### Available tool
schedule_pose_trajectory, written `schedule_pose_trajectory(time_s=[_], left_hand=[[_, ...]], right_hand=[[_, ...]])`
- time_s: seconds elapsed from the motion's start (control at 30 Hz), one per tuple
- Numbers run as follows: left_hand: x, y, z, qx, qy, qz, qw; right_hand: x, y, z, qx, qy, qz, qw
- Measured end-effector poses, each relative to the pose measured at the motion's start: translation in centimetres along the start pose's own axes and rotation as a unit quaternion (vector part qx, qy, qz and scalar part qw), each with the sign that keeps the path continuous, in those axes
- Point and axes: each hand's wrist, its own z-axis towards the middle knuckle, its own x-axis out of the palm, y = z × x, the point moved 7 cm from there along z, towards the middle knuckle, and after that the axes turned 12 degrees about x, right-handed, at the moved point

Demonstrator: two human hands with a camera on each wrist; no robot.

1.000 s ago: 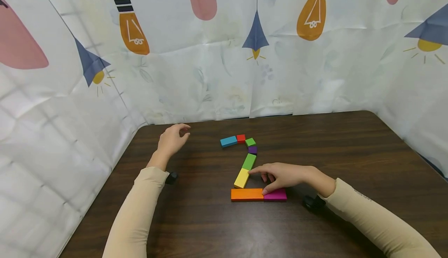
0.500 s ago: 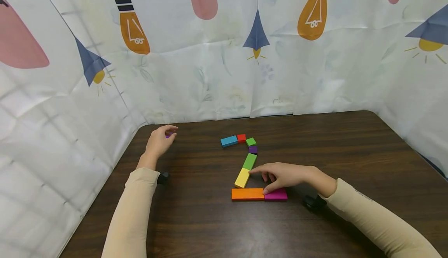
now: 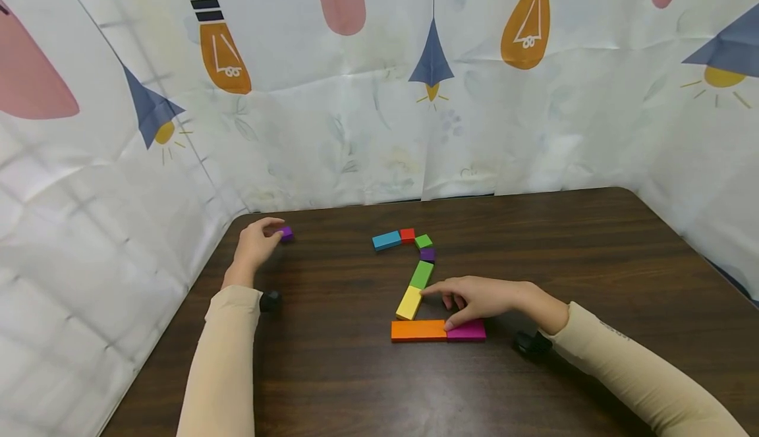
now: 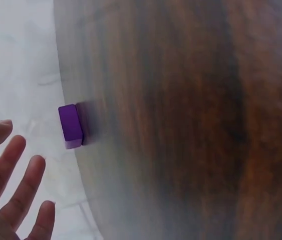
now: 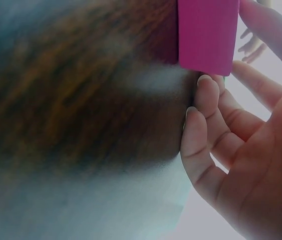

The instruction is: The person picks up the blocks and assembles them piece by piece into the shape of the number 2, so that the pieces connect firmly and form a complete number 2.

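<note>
A small purple block [image 3: 286,233] stands on the table near its far left edge. My left hand [image 3: 256,246] is just left of it, and in the left wrist view the spread fingers are apart from the block. My right hand [image 3: 483,297] rests over a row of blocks: its index fingertip touches the yellow block [image 3: 409,302], and its thumb rests where the orange block [image 3: 418,331] meets the magenta block [image 3: 468,331]. The other right-hand fingers are loosely bent. Beyond the yellow block lie a green block [image 3: 422,273] and a dark purple block [image 3: 427,255].
The row curves on through a small green block [image 3: 423,241], a red block [image 3: 407,235] and a blue block [image 3: 387,240]. Dark wood-grained table [image 3: 332,384] carries everything. A white printed curtain [image 3: 356,140] hangs behind and along the sides.
My left hand has moved left, and the purple block, hidden a second ago, now shows beside its fingers. My right hand and the row of blocks have stayed in place.
</note>
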Motion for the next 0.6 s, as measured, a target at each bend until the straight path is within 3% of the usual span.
schedule_pose_trajectory(time_s=[0.3, 0.37, 0.6], left_hand=[[0.1, 1.4, -0.1, -0.045, -0.019, -0.057, 0.9972], [0.2, 1.7, -0.1, -0.054, -0.017, -0.064, 0.9963], [0.7, 2.1, 0.3, -0.064, -0.014, -0.064, 0.9958]], right_hand=[[1.6, -7.0, 3.1, 0.000, -0.006, -0.005, 1.0000], [1.6, -6.8, 3.0, -0.011, -0.009, -0.013, 0.9998], [0.0, -0.1, 0.1, 0.007, 0.002, 0.010, 0.9999]])
